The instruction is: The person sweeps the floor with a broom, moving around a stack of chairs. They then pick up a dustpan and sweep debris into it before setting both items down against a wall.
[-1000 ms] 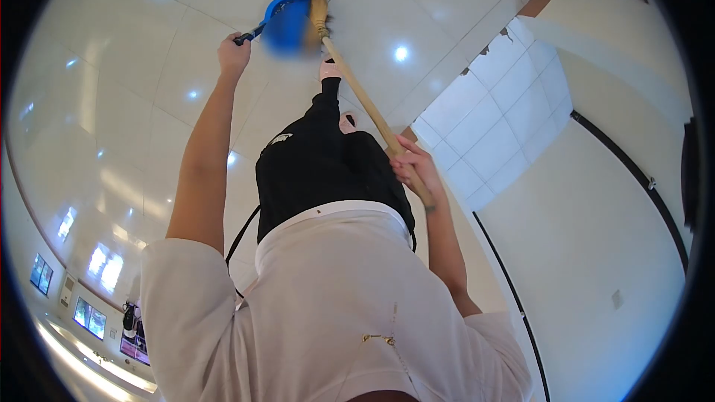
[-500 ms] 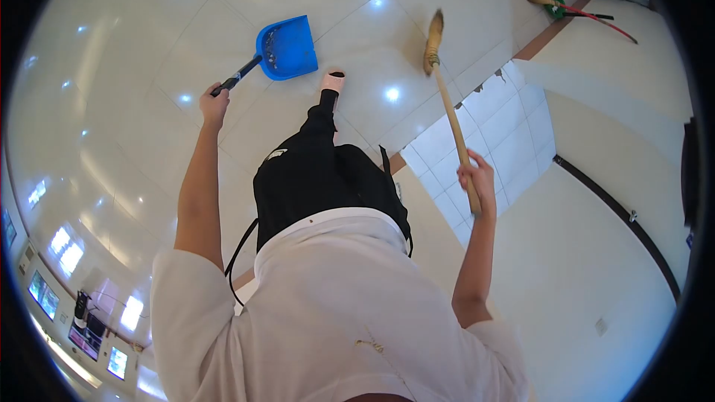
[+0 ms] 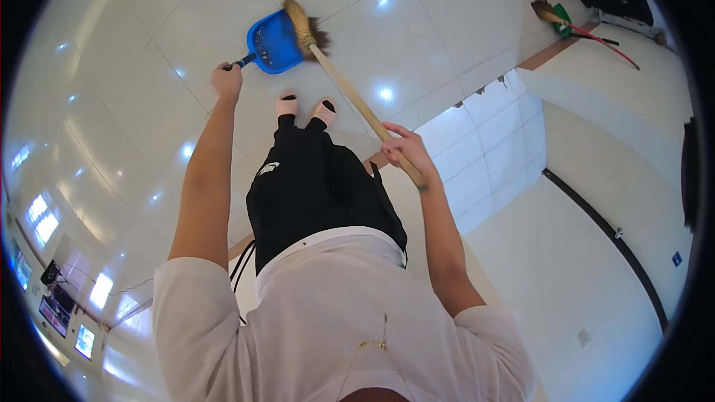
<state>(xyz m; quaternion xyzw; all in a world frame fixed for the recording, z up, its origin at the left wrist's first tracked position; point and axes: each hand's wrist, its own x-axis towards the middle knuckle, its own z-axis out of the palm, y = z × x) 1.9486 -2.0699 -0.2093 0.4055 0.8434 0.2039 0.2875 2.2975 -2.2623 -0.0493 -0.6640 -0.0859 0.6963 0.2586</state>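
Observation:
My left hand (image 3: 228, 82) is wrapped round the black handle of a blue dustpan (image 3: 277, 48), which lies on the tiled floor (image 3: 208, 22) with bits of dirt inside. In my right hand (image 3: 408, 150) is the wooden handle of a broom (image 3: 350, 93), held near its top end. The broom's bristles overlap the open front edge of the dustpan in this view. A dark tuft of bristles or sweepings shows just right of the broom head. My feet in pink slippers (image 3: 323, 111) stand close below the dustpan.
At the upper right, a second broom (image 3: 547, 11) with a red handle and a green dustpan (image 3: 561, 21) rest by the wall. White tiles with a ragged edge (image 3: 484, 134) lie to my right. A dark rail (image 3: 611, 227) runs along the right wall.
The broom has swung left from the open floor to the dustpan's front edge. The dustpan has shifted slightly left. Both slippered feet now show side by side.

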